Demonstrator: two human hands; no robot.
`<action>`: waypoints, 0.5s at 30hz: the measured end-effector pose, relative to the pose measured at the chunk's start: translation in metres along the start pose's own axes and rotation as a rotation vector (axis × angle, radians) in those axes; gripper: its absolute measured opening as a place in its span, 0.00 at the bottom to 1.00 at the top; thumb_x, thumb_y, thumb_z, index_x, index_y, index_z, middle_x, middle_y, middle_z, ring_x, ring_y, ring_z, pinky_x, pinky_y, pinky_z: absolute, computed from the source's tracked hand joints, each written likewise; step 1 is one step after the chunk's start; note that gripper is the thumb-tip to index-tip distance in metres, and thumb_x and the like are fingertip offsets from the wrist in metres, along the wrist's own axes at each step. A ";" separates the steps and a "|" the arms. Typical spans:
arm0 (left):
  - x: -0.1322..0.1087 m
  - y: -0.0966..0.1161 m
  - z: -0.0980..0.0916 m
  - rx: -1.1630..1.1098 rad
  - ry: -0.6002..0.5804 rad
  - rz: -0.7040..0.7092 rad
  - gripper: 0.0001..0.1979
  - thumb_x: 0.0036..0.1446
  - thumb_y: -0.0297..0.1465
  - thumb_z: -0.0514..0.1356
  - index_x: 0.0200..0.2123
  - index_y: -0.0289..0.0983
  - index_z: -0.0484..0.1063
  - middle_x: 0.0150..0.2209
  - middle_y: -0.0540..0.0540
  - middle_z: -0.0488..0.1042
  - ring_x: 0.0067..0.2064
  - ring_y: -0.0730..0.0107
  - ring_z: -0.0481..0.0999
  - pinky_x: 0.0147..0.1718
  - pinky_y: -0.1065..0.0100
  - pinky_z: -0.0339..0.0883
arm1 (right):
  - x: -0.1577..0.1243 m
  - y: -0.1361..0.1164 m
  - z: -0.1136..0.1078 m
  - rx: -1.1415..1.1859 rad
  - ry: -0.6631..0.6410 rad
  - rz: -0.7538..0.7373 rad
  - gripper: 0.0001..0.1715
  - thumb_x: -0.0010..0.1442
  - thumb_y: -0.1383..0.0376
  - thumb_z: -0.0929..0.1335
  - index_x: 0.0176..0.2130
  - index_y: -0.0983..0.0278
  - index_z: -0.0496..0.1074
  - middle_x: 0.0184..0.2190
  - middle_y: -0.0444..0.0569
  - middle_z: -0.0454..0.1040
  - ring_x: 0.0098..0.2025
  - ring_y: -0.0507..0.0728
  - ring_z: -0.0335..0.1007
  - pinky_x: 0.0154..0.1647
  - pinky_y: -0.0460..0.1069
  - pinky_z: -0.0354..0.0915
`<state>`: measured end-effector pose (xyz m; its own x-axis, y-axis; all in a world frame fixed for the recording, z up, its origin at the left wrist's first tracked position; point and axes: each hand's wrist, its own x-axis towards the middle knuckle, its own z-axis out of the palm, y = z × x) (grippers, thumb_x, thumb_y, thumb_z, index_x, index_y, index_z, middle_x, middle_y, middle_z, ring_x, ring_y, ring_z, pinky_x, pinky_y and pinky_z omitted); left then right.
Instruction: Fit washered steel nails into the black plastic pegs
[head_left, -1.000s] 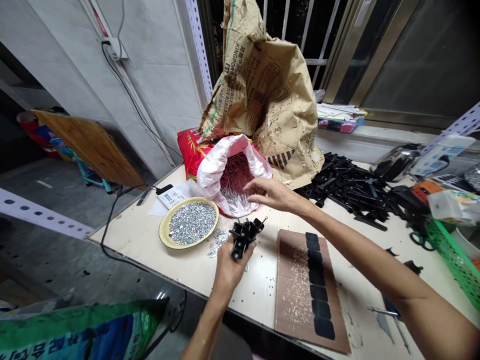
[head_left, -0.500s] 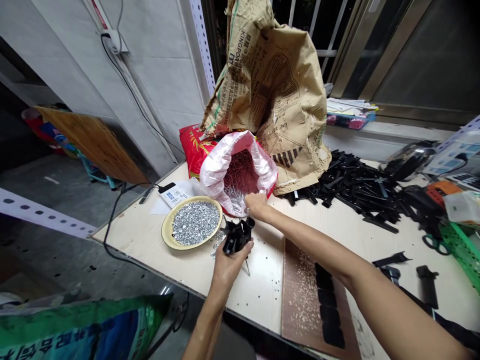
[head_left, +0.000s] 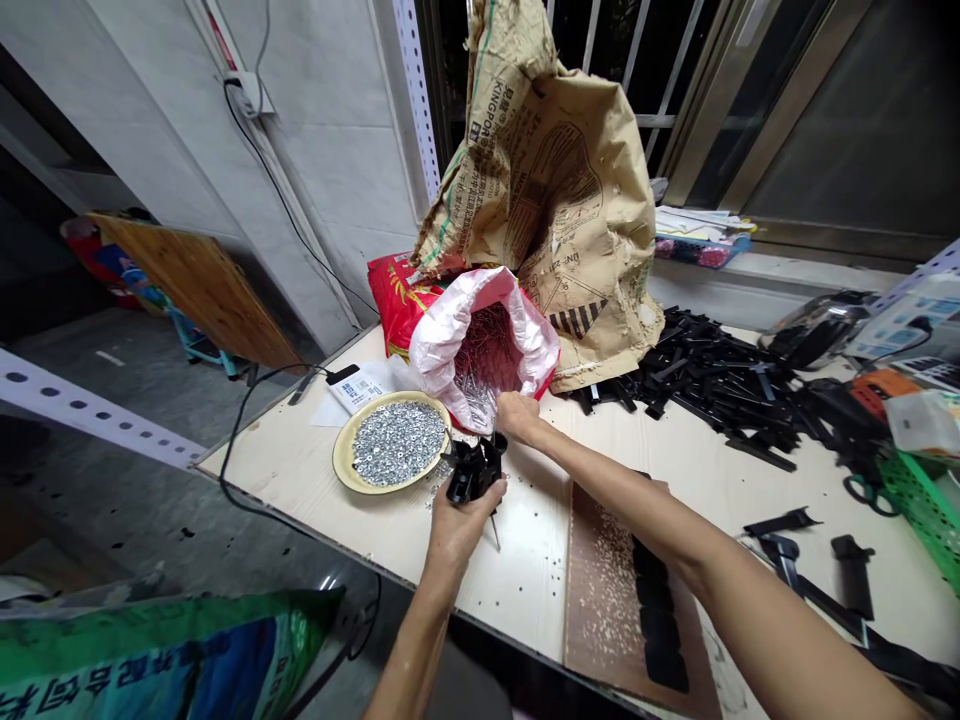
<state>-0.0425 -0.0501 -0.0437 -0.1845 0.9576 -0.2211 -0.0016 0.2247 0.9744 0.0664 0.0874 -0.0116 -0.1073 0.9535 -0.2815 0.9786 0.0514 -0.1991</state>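
My left hand [head_left: 456,522] grips a bundle of black plastic parts [head_left: 472,470] above the table, with a thin metal pin sticking out below it. My right hand [head_left: 517,417] is closed just above the bundle, at the mouth of a pink-lined bag [head_left: 487,345] full of long metal pins; what its fingers pinch is too small to make out. A yellow plate [head_left: 343,476] heaped with small silver nuts lies left of the bundle, with a few nuts spilled beside it.
A tall torn brown paper sack [head_left: 559,200] stands behind the bag. A heap of black plastic strips [head_left: 712,380] spreads to the right. A brown board [head_left: 600,600] with black pads lies under my right forearm. A green basket [head_left: 926,510] and scissors sit far right. A cable [head_left: 247,420] runs off the left edge.
My right hand came back from the bag's mouth down to the black bundle and closed. My left hand lowered the bundle a little. The view shifted slightly.
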 end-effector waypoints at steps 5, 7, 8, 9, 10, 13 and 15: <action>-0.002 0.004 -0.002 -0.076 -0.018 -0.023 0.21 0.37 0.37 0.71 0.35 0.31 0.76 0.32 0.41 0.80 0.33 0.61 0.79 0.36 0.64 0.72 | -0.013 0.012 -0.009 0.047 0.137 0.018 0.17 0.57 0.72 0.63 0.46 0.72 0.73 0.43 0.65 0.75 0.46 0.63 0.73 0.40 0.50 0.65; -0.003 0.008 -0.002 -0.128 -0.029 -0.046 0.22 0.36 0.36 0.71 0.36 0.31 0.75 0.32 0.43 0.79 0.31 0.64 0.79 0.35 0.64 0.73 | -0.025 0.024 -0.019 0.065 0.202 -0.004 0.18 0.59 0.72 0.60 0.47 0.71 0.71 0.43 0.63 0.74 0.46 0.62 0.72 0.42 0.50 0.64; -0.004 0.010 -0.001 -0.150 -0.033 -0.059 0.22 0.36 0.36 0.72 0.36 0.32 0.74 0.32 0.43 0.79 0.31 0.64 0.79 0.34 0.65 0.73 | -0.032 0.031 -0.026 0.077 0.239 -0.032 0.18 0.60 0.72 0.59 0.47 0.70 0.71 0.44 0.61 0.74 0.46 0.60 0.71 0.43 0.49 0.63; -0.004 0.012 -0.001 -0.166 -0.036 -0.071 0.23 0.35 0.35 0.72 0.36 0.32 0.74 0.31 0.44 0.79 0.30 0.64 0.79 0.34 0.65 0.73 | -0.040 0.038 -0.033 0.105 0.290 -0.085 0.17 0.61 0.71 0.59 0.47 0.69 0.71 0.44 0.59 0.73 0.47 0.58 0.70 0.45 0.48 0.62; -0.003 0.014 0.000 -0.178 -0.038 -0.083 0.23 0.35 0.35 0.72 0.36 0.32 0.74 0.30 0.45 0.79 0.30 0.64 0.79 0.33 0.65 0.73 | -0.049 0.045 -0.040 0.152 0.359 -0.164 0.16 0.61 0.71 0.59 0.45 0.68 0.71 0.44 0.57 0.73 0.46 0.57 0.69 0.46 0.48 0.61; -0.002 0.017 0.004 -0.196 -0.052 -0.096 0.24 0.32 0.34 0.73 0.34 0.31 0.73 0.28 0.45 0.78 0.29 0.64 0.79 0.32 0.65 0.73 | -0.078 0.059 -0.059 0.363 0.559 -0.513 0.12 0.61 0.70 0.60 0.39 0.67 0.71 0.39 0.52 0.71 0.42 0.53 0.67 0.46 0.47 0.61; -0.002 0.017 0.006 -0.209 -0.069 -0.092 0.24 0.31 0.34 0.73 0.34 0.31 0.73 0.28 0.45 0.78 0.28 0.64 0.79 0.32 0.64 0.73 | -0.098 0.060 -0.068 0.468 0.591 -0.704 0.11 0.61 0.70 0.60 0.38 0.66 0.70 0.36 0.50 0.70 0.39 0.53 0.66 0.43 0.48 0.62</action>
<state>-0.0358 -0.0465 -0.0267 -0.1064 0.9467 -0.3041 -0.2198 0.2759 0.9357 0.1479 0.0173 0.0679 -0.4023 0.7524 0.5216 0.5478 0.6543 -0.5213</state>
